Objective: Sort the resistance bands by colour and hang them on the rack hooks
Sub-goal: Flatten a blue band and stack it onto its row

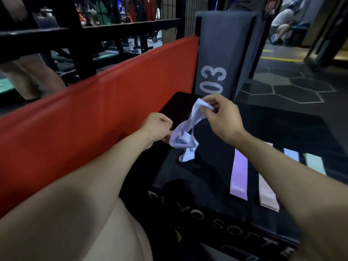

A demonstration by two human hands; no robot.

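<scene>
Both my hands grip the tangled pale lilac band point(185, 136) above the surface's point(273, 129) far-left corner: right hand point(219, 117) pinching its top, left hand point(157, 127) its bottom. Still untangling, I judge; next, lay it beside the purple band point(239, 176).

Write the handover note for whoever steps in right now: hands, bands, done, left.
Right hand pinches the top of a tangled pale lilac band; left hand grips its lower part.
Four bands lie flat on the black plyo box: purple, pink, light blue, pale mint.
Done: those four laid out by colour.
Left: untangle the lilac band, hang everything. No rack hooks visible.
</scene>
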